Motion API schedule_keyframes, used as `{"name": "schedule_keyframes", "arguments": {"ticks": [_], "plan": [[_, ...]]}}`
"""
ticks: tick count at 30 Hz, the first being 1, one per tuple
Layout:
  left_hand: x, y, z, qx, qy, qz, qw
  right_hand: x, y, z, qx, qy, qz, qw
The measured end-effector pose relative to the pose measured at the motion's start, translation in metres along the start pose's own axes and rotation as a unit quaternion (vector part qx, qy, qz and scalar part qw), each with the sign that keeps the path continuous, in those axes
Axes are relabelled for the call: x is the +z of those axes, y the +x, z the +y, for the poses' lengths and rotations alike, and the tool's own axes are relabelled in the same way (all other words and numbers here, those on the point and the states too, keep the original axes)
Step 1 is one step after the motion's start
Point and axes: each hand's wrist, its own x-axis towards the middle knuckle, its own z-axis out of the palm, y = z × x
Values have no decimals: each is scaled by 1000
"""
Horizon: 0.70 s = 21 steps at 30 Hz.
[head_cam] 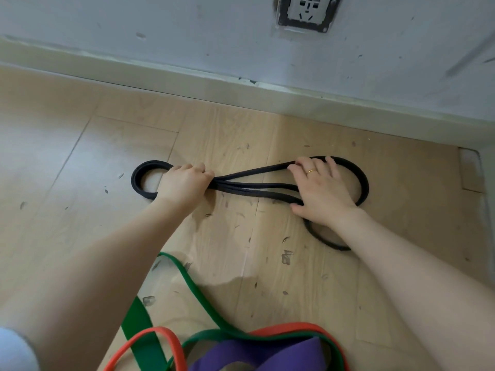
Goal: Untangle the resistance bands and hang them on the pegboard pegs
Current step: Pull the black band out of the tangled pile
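Note:
A black resistance band point(254, 184) lies folded in several strands on the wooden floor near the wall. My left hand point(184, 182) grips the bunched strands at the left, with a loop sticking out beyond it. My right hand point(320, 191) presses flat on the strands at the right, fingers spread, with loops curving around and below it. Nearer to me lie a green band point(199, 293), a red-orange band point(163, 334) and a wide purple band point(284, 353), overlapping each other. No pegboard is in view.
The wooden floor point(80, 183) meets a pale baseboard point(187, 87) and a scuffed white wall. A wall socket point(308, 12) sits at the top. A floor seam and raised strip run at the far right point(471, 172).

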Motion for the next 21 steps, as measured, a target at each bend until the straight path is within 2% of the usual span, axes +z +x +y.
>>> {"name": "schedule_keyframes", "arguments": {"ticks": [2, 6, 8, 11, 16, 19, 21], "plan": [[-3, 3, -1, -12, 4, 14, 1000, -1, 2, 5, 38, 22, -9, 999], [-5, 18, 3, -20, 0, 16, 1000, -3, 7, 18, 122, 61, -99, 986], [-4, 22, 6, -25, 4, 27, 999, -5, 9, 18, 109, 41, -108, 987], [-3, 20, 7, -27, 14, 54, 998, -2, 8, 18, 44, -12, -84, 995], [-9, 26, 9, -61, -18, -4, 998, -10, 9, 38, 58, 42, -83, 994], [-16, 36, 13, -87, -48, -25, 995, -13, 10, 46, 7, -16, -24, 1000], [-21, 44, 15, -99, -70, -32, 992, -11, 12, 48, 3, -45, -6, 999]]}}
